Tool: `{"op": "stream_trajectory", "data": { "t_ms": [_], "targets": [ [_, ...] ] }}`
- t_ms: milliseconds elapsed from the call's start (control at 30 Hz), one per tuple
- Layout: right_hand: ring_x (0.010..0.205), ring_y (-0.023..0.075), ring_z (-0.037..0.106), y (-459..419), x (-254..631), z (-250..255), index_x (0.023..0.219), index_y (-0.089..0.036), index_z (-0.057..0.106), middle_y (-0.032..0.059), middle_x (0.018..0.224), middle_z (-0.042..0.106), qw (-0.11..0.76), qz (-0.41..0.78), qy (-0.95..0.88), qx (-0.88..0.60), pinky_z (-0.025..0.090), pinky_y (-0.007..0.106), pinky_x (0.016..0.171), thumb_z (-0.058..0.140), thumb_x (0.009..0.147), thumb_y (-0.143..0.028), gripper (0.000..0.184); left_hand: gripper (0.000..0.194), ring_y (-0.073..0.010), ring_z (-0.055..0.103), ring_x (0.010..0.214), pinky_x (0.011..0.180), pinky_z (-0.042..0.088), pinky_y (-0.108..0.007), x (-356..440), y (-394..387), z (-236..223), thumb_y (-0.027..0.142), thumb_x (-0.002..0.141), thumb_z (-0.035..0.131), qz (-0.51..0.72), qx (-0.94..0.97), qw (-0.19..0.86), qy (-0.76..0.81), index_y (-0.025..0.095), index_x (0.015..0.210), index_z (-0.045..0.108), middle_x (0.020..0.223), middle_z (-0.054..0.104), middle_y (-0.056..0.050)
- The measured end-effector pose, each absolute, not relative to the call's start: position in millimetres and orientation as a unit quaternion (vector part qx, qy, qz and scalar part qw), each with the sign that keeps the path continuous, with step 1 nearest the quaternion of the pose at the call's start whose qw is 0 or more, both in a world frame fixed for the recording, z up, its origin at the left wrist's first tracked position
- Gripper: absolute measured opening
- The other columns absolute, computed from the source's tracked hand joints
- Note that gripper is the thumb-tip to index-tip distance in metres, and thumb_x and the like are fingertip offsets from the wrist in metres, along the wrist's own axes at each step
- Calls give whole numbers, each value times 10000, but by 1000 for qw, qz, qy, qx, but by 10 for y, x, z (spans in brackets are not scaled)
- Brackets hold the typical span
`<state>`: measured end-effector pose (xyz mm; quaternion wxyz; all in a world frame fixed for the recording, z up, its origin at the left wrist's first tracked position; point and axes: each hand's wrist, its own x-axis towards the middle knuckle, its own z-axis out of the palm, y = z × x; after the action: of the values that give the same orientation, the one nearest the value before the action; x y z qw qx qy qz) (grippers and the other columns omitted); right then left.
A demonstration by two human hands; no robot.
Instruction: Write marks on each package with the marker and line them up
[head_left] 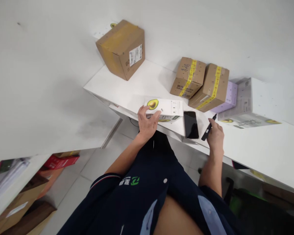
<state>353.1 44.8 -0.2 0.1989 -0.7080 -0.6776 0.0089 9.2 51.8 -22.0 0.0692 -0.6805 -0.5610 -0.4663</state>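
My left hand point(147, 123) is at the near left corner of a white box point(166, 106) printed with an avocado. Its fingers and thumb are spaced apart around that corner, gripping it. The box lies near the front edge of the white table. Over the table to the right, my right hand point(215, 135) holds a black marker pen point(206, 132) between thumb and fingers, tilted with its upper end pointing away from me. Between the two hands lies a black phone point(191, 124), screen up and dark.
A large taped carton point(122, 49) stands at the back left of the white table point(254, 147). Two smaller cartons point(188, 76) with yellow tape, a lilac box point(229, 98) and a larger white avocado box point(247, 101) line the wall. A shelf with cartons point(22, 202) is at lower left.
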Motion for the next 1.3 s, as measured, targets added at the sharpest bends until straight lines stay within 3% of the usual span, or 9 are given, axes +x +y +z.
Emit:
{"op": "stream_trajectory", "data": {
  "t_ms": [100,267,433,600,767,900,1067,1167,1300],
  "targets": [
    [1042,304,629,417,3802,-108,1322,-145,657,183,1171,741,73,-4,-683,-726,506,452,931,360,909,-99,511,245,-302,373,1331,1149,427,-543,91,518,-208,246,972,560,-467,-683,65,-558,303,1182,671,1335,366,-112],
    [1101,318,588,475,3851,-160,1423,-182,596,176,1256,711,15,15,-684,-729,505,456,924,388,886,-64,588,236,-291,408,1325,1148,419,-529,97,509,-191,278,988,544,-467,-683,64,-558,287,1182,678,1325,396,-122],
    [1155,335,585,511,3482,-160,1498,-112,508,242,1347,639,68,7,-661,-747,463,502,1009,369,923,-120,592,250,-306,416,1361,1152,396,-537,93,467,-183,322,998,535,-469,-676,34,-567,285,1188,694,1339,450,-137],
    [1090,379,573,440,2849,-185,1560,-111,397,277,1262,630,86,64,-670,-735,468,576,957,596,917,-472,764,297,-340,373,1428,1176,344,-572,95,403,-170,382,997,543,-442,-677,4,-589,254,1211,705,1406,461,-167],
    [1073,415,588,495,2622,-129,1566,-88,378,310,1207,623,65,66,-626,-774,463,614,921,676,861,-448,846,275,-362,310,1466,1189,310,-594,82,338,-156,337,964,601,-487,-666,58,-562,237,1191,719,1413,468,-178],
    [1094,405,614,499,2724,-55,1575,-74,336,287,1213,653,144,139,-579,-790,477,576,955,699,799,-465,942,228,-261,527,1263,1065,472,-471,100,189,-135,186,922,621,-597,-670,103,-429,259,1125,693,1236,572,-125],
    [1005,272,664,184,2664,100,1568,-214,346,126,1200,677,375,304,-479,-733,556,430,855,748,696,-529,1011,245,-196,696,982,902,571,-361,413,-91,-69,327,992,549,-556,-664,-268,-422,218,1175,670,1057,719,-101],
    [986,216,665,-60,2400,216,1558,-297,346,93,1291,622,461,342,-461,-676,573,367,779,756,719,-481,952,487,-237,704,1101,947,578,-398,679,-212,-47,521,1020,466,-519,-562,-519,-381,207,1367,603,1258,709,-160],
    [1160,254,619,-269,2036,268,1506,-303,443,113,1409,562,475,317,-512,-642,559,448,961,841,679,-416,924,632,-273,561,1383,1186,433,-455,891,-311,-18,663,988,433,-569,-422,-604,-366,230,1424,581,1455,615,-136]
  ]
}}
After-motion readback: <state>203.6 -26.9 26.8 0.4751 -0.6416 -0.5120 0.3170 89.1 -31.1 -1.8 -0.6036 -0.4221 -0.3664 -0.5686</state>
